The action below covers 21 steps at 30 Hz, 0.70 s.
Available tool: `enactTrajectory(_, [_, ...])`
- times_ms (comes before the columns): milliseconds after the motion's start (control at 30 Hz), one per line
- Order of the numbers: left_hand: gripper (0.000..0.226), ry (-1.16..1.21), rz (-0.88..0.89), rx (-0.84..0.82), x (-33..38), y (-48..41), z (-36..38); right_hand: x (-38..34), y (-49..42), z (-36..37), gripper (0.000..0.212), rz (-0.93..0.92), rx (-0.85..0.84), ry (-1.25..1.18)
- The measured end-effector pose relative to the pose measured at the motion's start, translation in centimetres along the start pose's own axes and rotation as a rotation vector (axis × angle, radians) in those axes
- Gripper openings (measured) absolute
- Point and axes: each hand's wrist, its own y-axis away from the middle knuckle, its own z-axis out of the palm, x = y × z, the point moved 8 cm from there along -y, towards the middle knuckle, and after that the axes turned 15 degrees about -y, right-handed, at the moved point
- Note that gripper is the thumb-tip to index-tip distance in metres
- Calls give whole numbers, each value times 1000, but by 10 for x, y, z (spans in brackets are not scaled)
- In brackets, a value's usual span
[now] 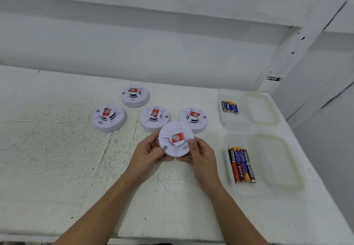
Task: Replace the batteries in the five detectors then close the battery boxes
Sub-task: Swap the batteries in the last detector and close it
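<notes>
Held detector [176,139] as ref: 4 detectors behind it on table [57,168], 1 far-left [108,117], 1 rear [135,95]. To right, 2 trays w/ batteries: near [241,165], far [229,107].

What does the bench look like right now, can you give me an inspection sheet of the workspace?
Surface: white table, speckled and scuffed.
Job's things: four detectors on the table; fifth detector held up; two clear containers, far and near, each holding batteries.
Clutter: nothing seen.
Grippers: left hand and right hand both grip the fifth detector.
Cables: nothing seen.
Surroundings: white wall behind.
</notes>
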Motion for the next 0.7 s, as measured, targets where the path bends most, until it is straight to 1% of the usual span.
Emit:
enactTrajectory(333, [51,-7,5,-3,0,0,0,-2,2,2,20,-7,2,8])
enactTrajectory(700, [52,-21,14,-8,-2,1,-1,-2,2,1,23,-5,17,40])
